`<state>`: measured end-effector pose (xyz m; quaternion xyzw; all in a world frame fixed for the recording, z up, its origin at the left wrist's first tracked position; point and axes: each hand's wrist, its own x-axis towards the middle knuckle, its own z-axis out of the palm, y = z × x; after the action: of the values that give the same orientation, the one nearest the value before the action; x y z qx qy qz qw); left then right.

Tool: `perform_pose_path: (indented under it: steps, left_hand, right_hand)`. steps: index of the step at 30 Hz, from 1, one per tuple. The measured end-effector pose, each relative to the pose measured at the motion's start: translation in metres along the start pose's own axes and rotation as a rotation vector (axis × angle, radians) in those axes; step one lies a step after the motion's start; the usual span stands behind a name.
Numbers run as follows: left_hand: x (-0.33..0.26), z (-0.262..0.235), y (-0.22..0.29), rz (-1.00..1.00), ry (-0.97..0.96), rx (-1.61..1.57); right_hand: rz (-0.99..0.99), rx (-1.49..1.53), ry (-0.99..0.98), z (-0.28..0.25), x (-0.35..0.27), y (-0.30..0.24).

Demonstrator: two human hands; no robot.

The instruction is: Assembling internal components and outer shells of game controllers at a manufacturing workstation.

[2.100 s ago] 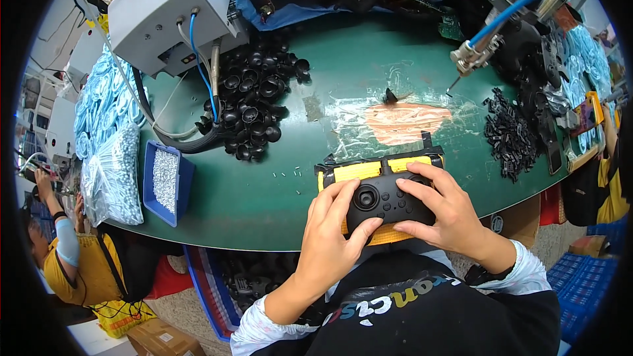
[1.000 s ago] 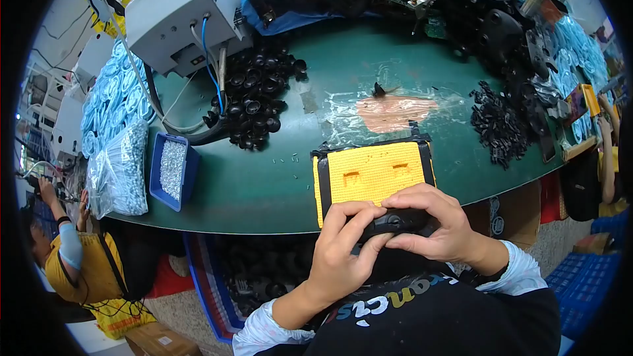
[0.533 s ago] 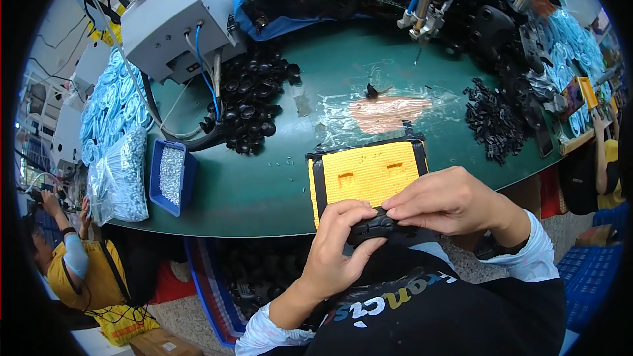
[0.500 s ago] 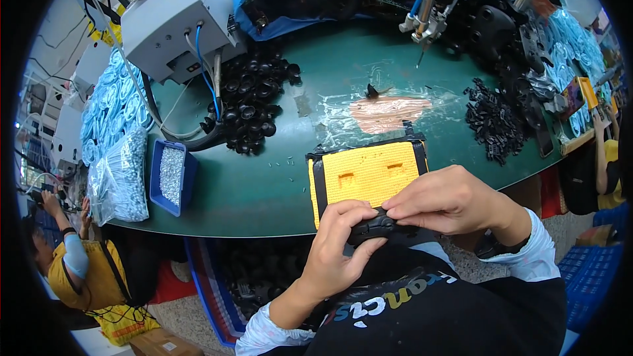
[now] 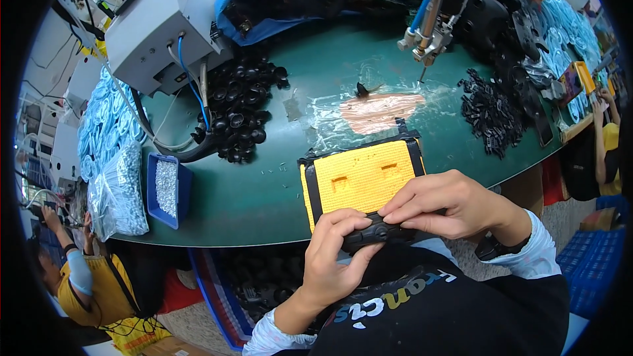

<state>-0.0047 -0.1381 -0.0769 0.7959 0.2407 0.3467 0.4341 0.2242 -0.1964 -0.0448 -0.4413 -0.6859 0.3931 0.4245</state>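
Note:
Between my two hands, at the table's front edge, is a black moulded plastic part (image 5: pixel 377 233). My left hand (image 5: pixel 335 257) grips its left end, thumb underneath and fingers on top. The fingers of my right hand (image 5: pixel 438 206) pinch its upper right side; whether they also hold a small piece there I cannot tell. Just beyond my hands lies a yellow ribbed pad (image 5: pixel 362 188) edged with black tape, with two small slots in it. Fingers hide part of the black part.
Black round cups (image 5: pixel 247 109) lie heaped at left, near a blue bin of small metal pieces (image 5: pixel 186 188) and a grey machine box (image 5: pixel 158 26). Small black clips (image 5: pixel 491 115) are piled at right. A screwdriver head with blue hose (image 5: pixel 428 39) hangs above the table. Co-workers sit at both sides.
The view has shifted slightly. My hands still hold the black part, which is turned a little so more of its upper face shows. My right fingers stay pressed against it.

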Motion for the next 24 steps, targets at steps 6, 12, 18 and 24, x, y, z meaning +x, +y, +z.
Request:
perform_pose_path:
  steps: [6,12,18,24]
  left_hand:
    - [-0.002,-0.001,0.000,-0.044,0.005,-0.007]
    - [-0.002,0.000,0.002,-0.027,-0.028,0.047]
    - [-0.003,0.000,0.001,-0.052,-0.014,0.023]
    - [0.000,0.000,0.007,-0.071,-0.032,0.093]
  right_hand:
    - [-0.037,-0.004,0.026,0.003,0.002,0.000]
    - [-0.132,-0.158,0.012,0.003,0.005,-0.002]
    - [-0.105,-0.438,-0.125,-0.001,0.016,-0.019]
    - [-0.160,-0.187,0.017,0.004,0.005,0.001]
